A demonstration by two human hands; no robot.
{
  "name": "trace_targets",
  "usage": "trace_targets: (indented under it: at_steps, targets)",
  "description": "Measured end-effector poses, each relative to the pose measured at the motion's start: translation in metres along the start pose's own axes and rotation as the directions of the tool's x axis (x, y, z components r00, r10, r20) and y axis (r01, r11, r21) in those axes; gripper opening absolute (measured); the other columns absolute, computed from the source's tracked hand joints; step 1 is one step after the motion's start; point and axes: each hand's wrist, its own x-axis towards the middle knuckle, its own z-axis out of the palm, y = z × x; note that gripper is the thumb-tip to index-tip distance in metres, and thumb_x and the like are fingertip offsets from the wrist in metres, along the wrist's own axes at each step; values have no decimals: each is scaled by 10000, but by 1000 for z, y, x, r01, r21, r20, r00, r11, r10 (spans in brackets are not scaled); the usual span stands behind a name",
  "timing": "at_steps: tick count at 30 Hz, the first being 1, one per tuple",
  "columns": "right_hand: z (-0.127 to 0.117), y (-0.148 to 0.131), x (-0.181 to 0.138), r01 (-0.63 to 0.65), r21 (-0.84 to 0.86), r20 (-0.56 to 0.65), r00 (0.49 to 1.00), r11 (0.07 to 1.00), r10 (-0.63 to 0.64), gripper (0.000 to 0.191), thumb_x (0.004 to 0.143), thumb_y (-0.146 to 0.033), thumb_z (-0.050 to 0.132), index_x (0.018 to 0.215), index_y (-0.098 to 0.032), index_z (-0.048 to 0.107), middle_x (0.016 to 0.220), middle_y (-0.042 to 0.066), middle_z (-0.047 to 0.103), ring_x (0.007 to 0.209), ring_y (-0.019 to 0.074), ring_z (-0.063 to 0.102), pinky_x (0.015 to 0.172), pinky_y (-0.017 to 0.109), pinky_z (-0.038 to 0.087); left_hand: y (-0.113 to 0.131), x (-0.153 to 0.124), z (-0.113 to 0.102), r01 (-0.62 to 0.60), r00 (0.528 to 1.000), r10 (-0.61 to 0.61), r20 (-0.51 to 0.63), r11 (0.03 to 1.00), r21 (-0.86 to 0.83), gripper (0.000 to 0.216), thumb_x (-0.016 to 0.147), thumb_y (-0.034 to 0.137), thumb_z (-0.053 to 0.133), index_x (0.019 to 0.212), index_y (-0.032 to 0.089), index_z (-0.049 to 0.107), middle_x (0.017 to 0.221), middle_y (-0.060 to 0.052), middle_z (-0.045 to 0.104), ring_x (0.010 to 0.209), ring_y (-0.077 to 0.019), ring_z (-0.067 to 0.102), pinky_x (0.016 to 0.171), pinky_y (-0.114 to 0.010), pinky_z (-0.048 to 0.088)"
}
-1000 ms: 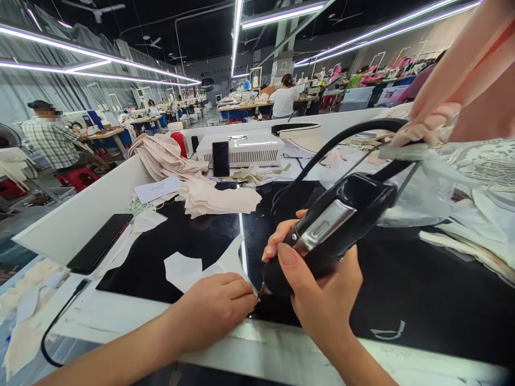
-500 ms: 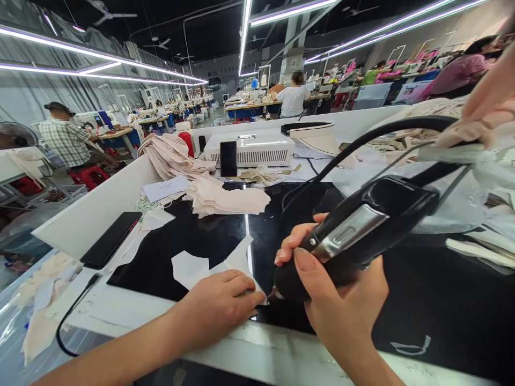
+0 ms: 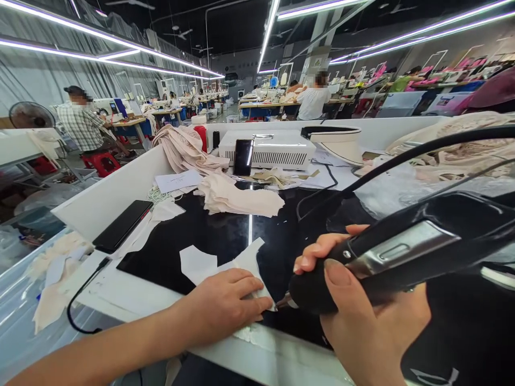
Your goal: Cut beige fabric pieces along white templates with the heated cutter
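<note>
My right hand (image 3: 362, 316) is wrapped round a black corded hand tool (image 3: 402, 254) with a metal plate on its side; its pointed tip touches the black glossy table top (image 3: 225, 236) at the edge of a white cut fabric piece (image 3: 225, 262). My left hand (image 3: 225, 305) lies on that piece near the front edge, fingers together and pressing it flat right beside the tool tip. The tool's black cable arcs up and away to the right.
A pile of beige fabric pieces (image 3: 237, 198) lies mid-table, with a white box machine (image 3: 273, 150) and a phone (image 3: 243, 156) behind it. Another phone (image 3: 123, 225) rests on the left ledge. Lace and plastic heap at right (image 3: 442, 155). Other people sit at far workstations.
The view has shifted, and both hands with the tool sit lower and further right in the picture. The left hand stays on the white piece and the tool tip stays at its edge.
</note>
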Motion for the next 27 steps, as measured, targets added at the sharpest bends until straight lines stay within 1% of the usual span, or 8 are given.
trace_targets:
  at_steps: [4, 10, 14, 19, 24, 27]
  targets:
    - [0, 0, 3, -25, -9, -6, 1000, 1000, 25, 562, 816, -551, 1148, 1157, -298, 781, 820, -43, 794, 619, 186, 734, 600, 332, 688, 1, -1, 3, 10, 1000, -9, -19, 1000, 14, 223, 1216, 269, 771, 1418, 175, 788, 1365, -148, 819, 1287, -261, 807, 1201, -383, 675]
    - [7, 4, 13, 36, -11, -59, 998, 999, -36, 539, 827, -499, 1130, 1174, -302, 768, 810, -42, 786, 607, 207, 716, 598, 379, 678, 3, -1, 6, 43, 995, -44, -89, 999, -12, 216, 1248, 303, 708, 1402, 207, 826, 1362, -151, 812, 1272, -265, 808, 1213, -400, 668]
    - [11, 10, 15, 48, -36, -51, 997, 998, -50, 501, 844, -464, 1104, 1168, -309, 755, 800, -51, 777, 591, 210, 711, 591, 390, 669, 2, 0, 6, 54, 996, -55, -71, 998, -12, 207, 1240, 296, 717, 1391, 216, 834, 1377, -159, 806, 1295, -274, 798, 1220, -406, 664]
    - [11, 14, 13, 59, -36, -23, 998, 998, -60, 489, 882, -471, 1089, 1194, -310, 749, 824, -56, 778, 602, 194, 714, 606, 365, 670, 1, -2, 7, 59, 994, -62, -94, 998, -38, 239, 1252, 364, 708, 1410, 229, 827, 1394, -156, 791, 1311, -279, 789, 1212, -407, 669]
    - [9, 16, 13, 55, -93, 2, 998, 994, -55, 464, 924, -494, 1060, 1201, -306, 739, 839, -53, 771, 614, 196, 716, 636, 380, 666, 1, -4, 10, 84, 992, -89, -86, 995, -61, 258, 1213, 359, 785, 1441, 248, 835, 1480, -168, 763, 1383, -294, 768, 1253, -427, 650]
    - [11, 17, 16, 59, -73, -14, 998, 996, -61, 466, 909, -477, 1062, 1192, -301, 736, 837, -54, 770, 602, 197, 711, 616, 377, 660, 2, -4, 9, 87, 992, -93, -82, 994, -70, 251, 1204, 347, 797, 1430, 250, 845, 1481, -169, 766, 1392, -300, 767, 1253, -431, 653]
